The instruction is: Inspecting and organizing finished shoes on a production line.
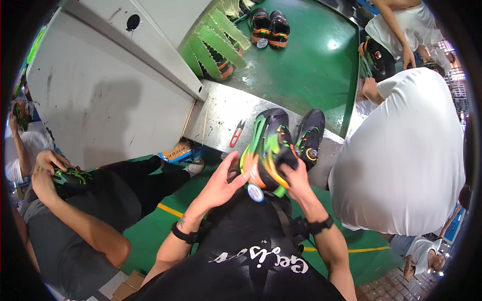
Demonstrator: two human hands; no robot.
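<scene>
Beyond a silvery metal ledge [221,100], a green work surface [309,75] stretched to the far side, with a pale metal panel [65,75] standing on the left. A black, green and orange shoe [266,138] was at the near edge of the ledge, its toe pointing far and its heel near. The person's hands were apart, one on either side of it. The right hand [297,181] was clamped on the shoe's collar, fingers dipping into the opening, a little blurred. The left hand [221,185] was loosely spread beside the heel, its thumb toward the orange part; whether it touched could not be told. A round tag [255,192] hung at the heel.

Just to the right stood a second dark shoe [310,131]; to the left, red-handled snips [237,133] lay on the ledge. Farther off, a pair of shoes [260,24] stood on the green surface. At the right bent a co-worker in a white shirt [401,165]; at the left, another in a dark shirt [75,251] held a shoe with green laces [70,179].
</scene>
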